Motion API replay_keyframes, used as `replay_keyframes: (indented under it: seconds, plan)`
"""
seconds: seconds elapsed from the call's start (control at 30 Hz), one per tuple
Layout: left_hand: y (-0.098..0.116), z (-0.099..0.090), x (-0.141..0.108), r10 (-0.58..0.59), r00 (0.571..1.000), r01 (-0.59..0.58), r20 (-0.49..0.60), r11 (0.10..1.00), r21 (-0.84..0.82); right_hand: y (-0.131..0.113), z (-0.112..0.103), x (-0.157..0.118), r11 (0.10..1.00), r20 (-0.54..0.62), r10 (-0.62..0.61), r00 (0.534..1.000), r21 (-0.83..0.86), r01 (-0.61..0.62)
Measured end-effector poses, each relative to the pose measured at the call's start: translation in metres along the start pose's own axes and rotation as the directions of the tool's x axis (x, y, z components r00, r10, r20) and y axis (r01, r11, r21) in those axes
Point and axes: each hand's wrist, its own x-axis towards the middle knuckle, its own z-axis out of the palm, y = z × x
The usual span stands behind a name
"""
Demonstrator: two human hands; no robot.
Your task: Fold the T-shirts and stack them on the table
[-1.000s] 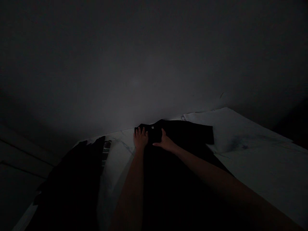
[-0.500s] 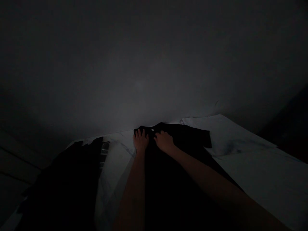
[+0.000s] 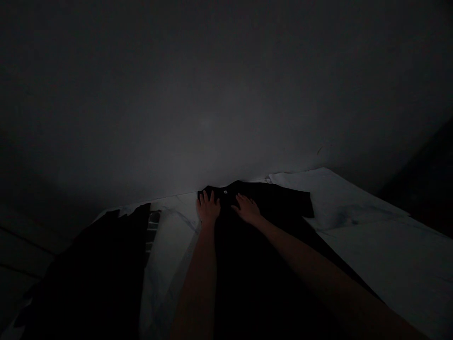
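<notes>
A black short-sleeved T-shirt (image 3: 255, 274) lies spread on the pale marbled tabletop (image 3: 385, 250), its neckline toward the wall and a small white tag (image 3: 225, 192) at the collar. Flat on the shirt's upper left part rests my left hand (image 3: 208, 208), fingers spread. My right hand (image 3: 247, 208) lies on the cloth just right of the collar, with its fingers stretched out. One sleeve reaches out to the right; the left side of the shirt is partly hidden by my left hand and forearm. The scene is very dark, so folds hardly show.
Dark clothing (image 3: 95, 274) is piled along the left side of the table, with a patterned dark piece (image 3: 153, 231) at its right edge. A plain grey wall (image 3: 212, 104) rises behind the table. White cloth (image 3: 304, 182) appears to lie at the back right.
My right hand has shifted slightly right and its fingers, bent before, are now spread flatter. My left hand remains at nearly the same spot on the shirt.
</notes>
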Motion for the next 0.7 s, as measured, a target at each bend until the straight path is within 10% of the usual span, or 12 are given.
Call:
replay_keyframes:
  seconds: [0.37, 0.7]
  plan:
    - [-0.003, 0.004, 0.003, 0.016, 1.0, -0.016, 0.022, 1.0, -0.011, 0.036, -0.013, 0.025, 0.985, -0.042, 0.125, 0.991, 0.123, -0.119]
    - [-0.003, -0.006, 0.005, 0.021, 1.0, -0.019, 0.011, 0.991, -0.131, -0.017, -0.038, -0.02, 0.997, -0.097, -0.052, 0.994, 0.051, 0.057]
